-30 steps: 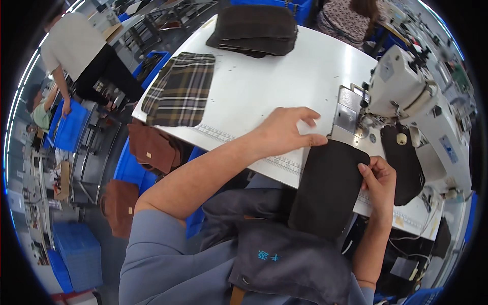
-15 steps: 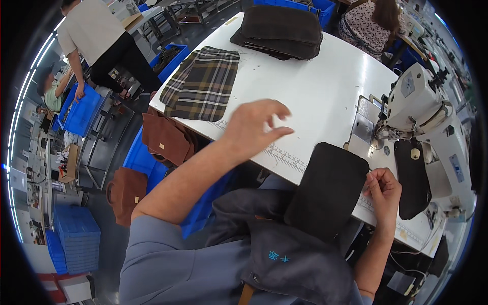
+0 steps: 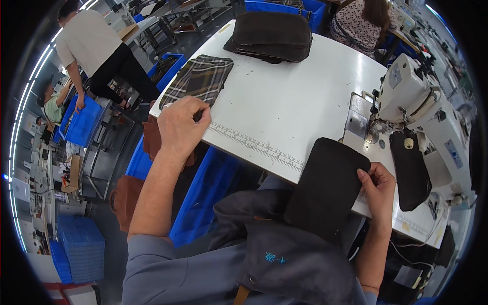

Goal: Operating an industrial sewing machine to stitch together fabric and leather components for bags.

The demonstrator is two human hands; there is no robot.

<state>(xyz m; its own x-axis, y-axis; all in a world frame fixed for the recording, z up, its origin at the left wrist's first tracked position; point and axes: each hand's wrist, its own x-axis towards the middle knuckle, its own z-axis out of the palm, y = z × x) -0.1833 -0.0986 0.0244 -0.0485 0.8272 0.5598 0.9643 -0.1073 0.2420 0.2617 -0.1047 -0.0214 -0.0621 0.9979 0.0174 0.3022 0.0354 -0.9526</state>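
Note:
My left hand [image 3: 184, 124] is at the near edge of the plaid fabric piece [image 3: 203, 76], on the table's left side. Its fingers are closed on that edge and cover the near corner. A dark rounded-rectangular fabric panel [image 3: 328, 185] leans over the table's front edge and down onto my lap. My right hand [image 3: 378, 185] pinches its right edge between thumb and fingers. Just beyond the right hand stands a white sewing machine [image 3: 406, 91]. Another dark piece with a small oval cutout [image 3: 410, 173] hangs by the machine's arm.
A stack of dark panels [image 3: 269, 38] lies at the table's far end. A ruler strip [image 3: 254, 145] runs along the front edge. Brown bags [image 3: 127, 198] and a blue bin [image 3: 203, 193] are at lower left. One person [image 3: 96, 40] leans over a blue crate; another sits at far right.
My left hand has moved left and closed on the plaid fabric's near edge; before, its fingers were apart above the table. My right hand still grips the dark panel. The view has shifted slightly.

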